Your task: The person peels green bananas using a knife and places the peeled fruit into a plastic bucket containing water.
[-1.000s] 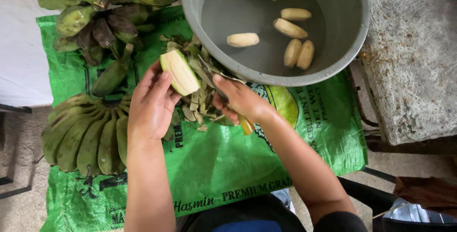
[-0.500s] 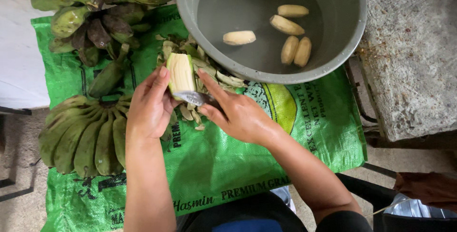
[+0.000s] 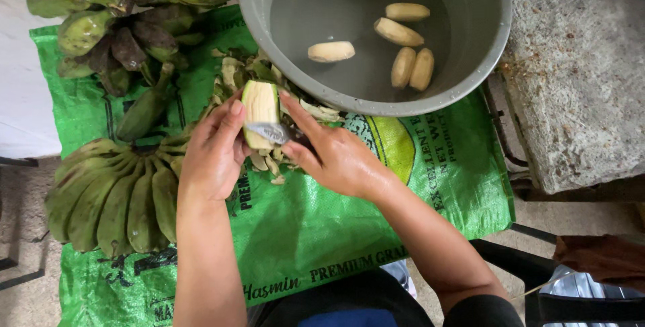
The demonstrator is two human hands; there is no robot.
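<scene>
My left hand (image 3: 213, 156) holds a partly peeled green banana (image 3: 260, 107) upright, its pale flesh facing up. My right hand (image 3: 334, 156) grips a small knife (image 3: 271, 133), and the blade lies flat across the banana's lower part. Both hands hover over a green woven sack (image 3: 322, 226) spread on the ground. A heap of green peelings (image 3: 269, 82) lies right behind the banana.
A grey basin (image 3: 484, 45) of water with several peeled bananas (image 3: 396, 31) stands at the back. Two hands of unpeeled green bananas lie at the left, one (image 3: 114, 196) near me, one (image 3: 121, 11) farther off. A rough stone slab (image 3: 578, 78) is on the right.
The knife has come onto the banana and cut lower along it. The banana has turned more upright, with more pale flesh bared.
</scene>
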